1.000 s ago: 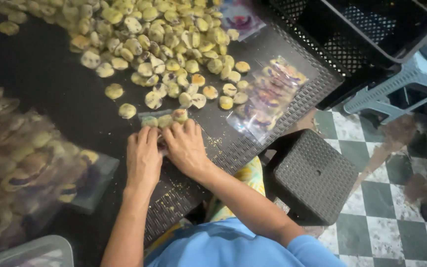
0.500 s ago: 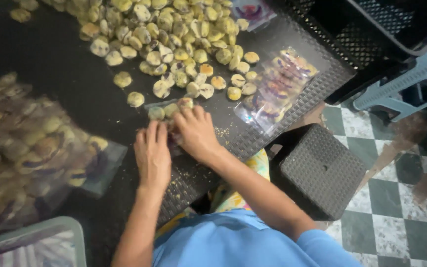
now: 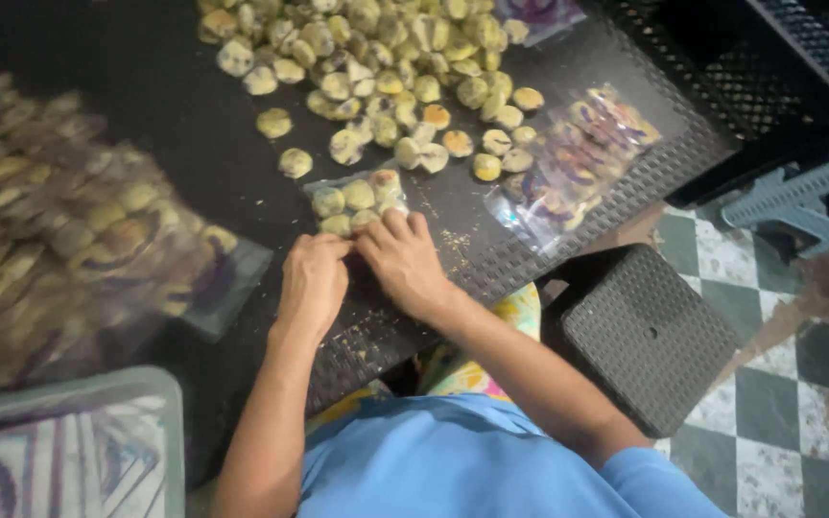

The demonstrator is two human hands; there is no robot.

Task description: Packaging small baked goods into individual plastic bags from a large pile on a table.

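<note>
A small clear plastic bag (image 3: 357, 200) holding several round yellowish cookies lies on the dark woven table (image 3: 549, 259). My left hand (image 3: 311, 284) and my right hand (image 3: 403, 261) sit side by side at the bag's near end, fingertips pinching its open edge. A heap of loose yellowish cookies (image 3: 386, 67) spreads across the table beyond the bag.
Filled cookie bags (image 3: 59, 230) are piled at the left. A flat stack of empty printed bags (image 3: 573, 153) lies at the right. A dark plastic stool (image 3: 650, 331) stands on the checkered floor. Black crates (image 3: 769, 67) and a grey-blue stool (image 3: 808, 187) are at the top right.
Both hands stayed together at the bag's near edge, fingers working closer on it. The view shifted so the table and cookie heap sit lower and nearer in the picture.
</note>
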